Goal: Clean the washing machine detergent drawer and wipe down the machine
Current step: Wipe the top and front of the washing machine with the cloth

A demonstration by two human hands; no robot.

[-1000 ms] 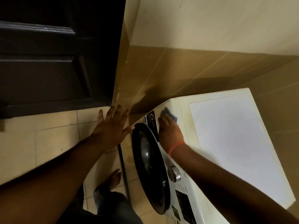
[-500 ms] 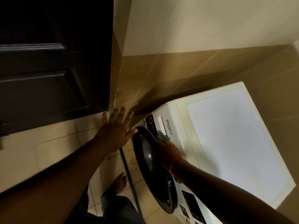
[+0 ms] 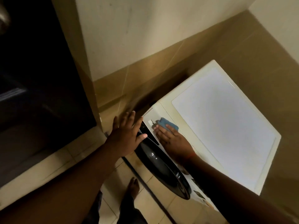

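Overhead, right hand (image 3: 174, 139) pressing blue cloth (image 3: 168, 124) on washing machine (image 3: 168, 110), left hand (image 3: 127, 135) splayed, lettering seemingly blurred

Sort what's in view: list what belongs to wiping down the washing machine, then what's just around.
Belongs to the job:
washing machine
blue cloth, pressed on the machine's front top edge under the right hand
left hand, open, near the black door

Just around:
dark wooden door
tiled wall
floor tiles
bare foot
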